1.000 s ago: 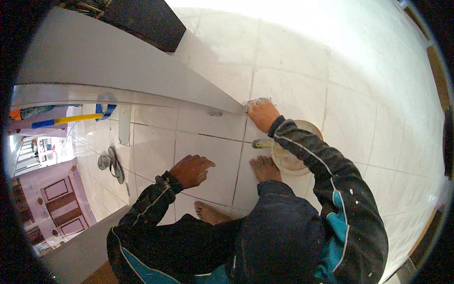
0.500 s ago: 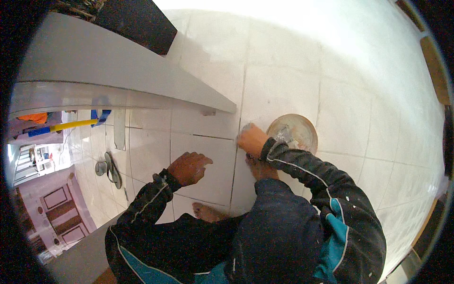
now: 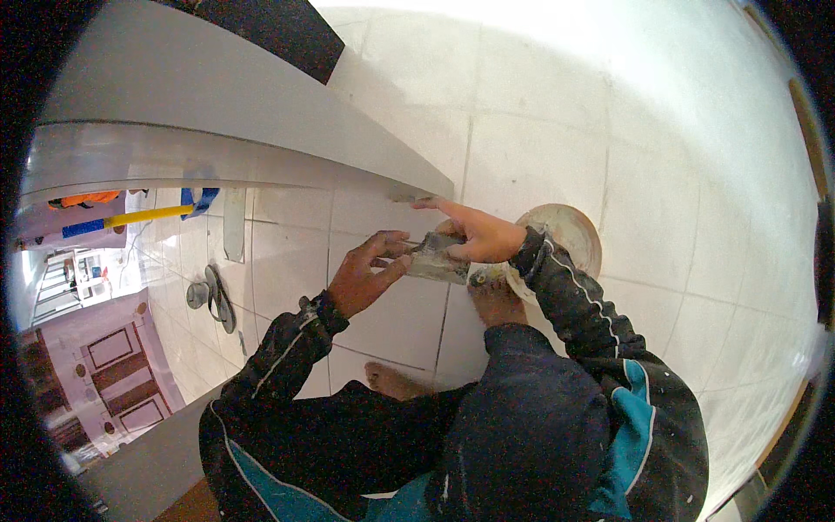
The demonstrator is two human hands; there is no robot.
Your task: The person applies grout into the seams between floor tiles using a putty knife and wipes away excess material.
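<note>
Pinching a flat, smeared grey plate at its left end between the thumb and fingers of the left hand. Gripping its right end with thumb and bent fingers of the right hand, with a forefinger extended toward the end of a long grey panel. Holding the plate between both hands, over white floor tiles, near a bare right foot. Cannot tell its exact kind. Just beyond the right wrist, a shallow round dish, partly covered by the sleeve.
</note>
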